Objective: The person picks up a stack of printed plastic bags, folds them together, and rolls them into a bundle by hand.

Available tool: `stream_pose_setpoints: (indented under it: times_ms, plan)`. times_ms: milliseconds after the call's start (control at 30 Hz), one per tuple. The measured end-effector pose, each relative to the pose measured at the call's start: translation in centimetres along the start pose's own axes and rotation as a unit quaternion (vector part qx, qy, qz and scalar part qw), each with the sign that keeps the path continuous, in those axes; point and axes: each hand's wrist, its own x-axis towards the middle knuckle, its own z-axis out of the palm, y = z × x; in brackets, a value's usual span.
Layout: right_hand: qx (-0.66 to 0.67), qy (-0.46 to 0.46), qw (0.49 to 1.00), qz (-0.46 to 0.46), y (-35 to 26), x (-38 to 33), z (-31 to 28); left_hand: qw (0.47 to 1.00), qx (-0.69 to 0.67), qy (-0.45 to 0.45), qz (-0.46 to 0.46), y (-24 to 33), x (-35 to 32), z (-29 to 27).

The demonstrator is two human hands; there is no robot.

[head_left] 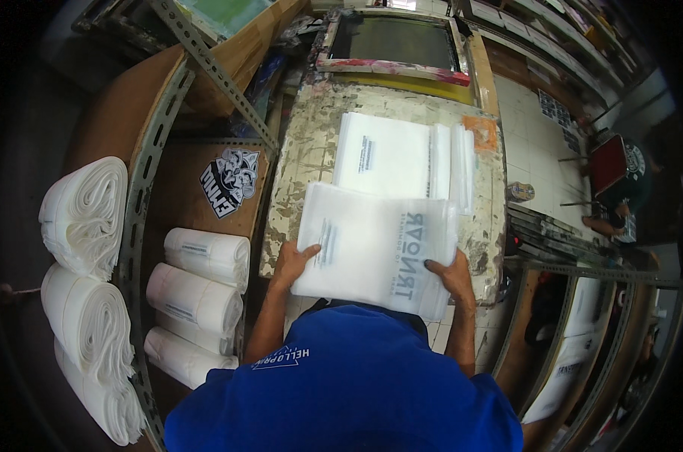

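Both my hands hold a thick stack of translucent white plastic bags (371, 248) with grey print showing through, just above the near edge of a worn, paint-flaked printing table (311, 151). My left hand (292, 264) grips the stack's left edge, thumb on top. The right lower edge is gripped by my right hand (451, 273). A second pile of white bags (402, 158) lies flat on the table beyond the held stack. My blue shirt (341, 384) fills the lower middle.
A screen-printing frame (394, 45) stands at the table's far end. Rolled bundles of white bags (198, 290) fill metal shelving on the left, with bigger rolls (85, 218) further left. Racks with printed sheets (575, 354) stand right. Another person (620, 188) sits on the tiled floor at right.
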Motion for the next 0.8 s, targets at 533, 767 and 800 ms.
stream_pose_setpoints:
  times_ms: [533, 767, 800]
  plan:
    - [0.022, -0.022, 0.993, -0.113, -9.8, 19.8, -7.5, 0.994, -0.083, -0.045, 0.049, 12.8, 19.6, 4.1]
    - [0.015, -0.021, 0.996, -0.087, -8.7, 22.5, -6.7, 0.994, -0.097, -0.042, 0.011, 11.8, 21.8, 4.7]
    - [0.010, -0.024, 0.996, -0.081, -8.6, 22.7, -6.4, 0.994, -0.103, -0.040, 0.003, 11.3, 22.1, 4.6]
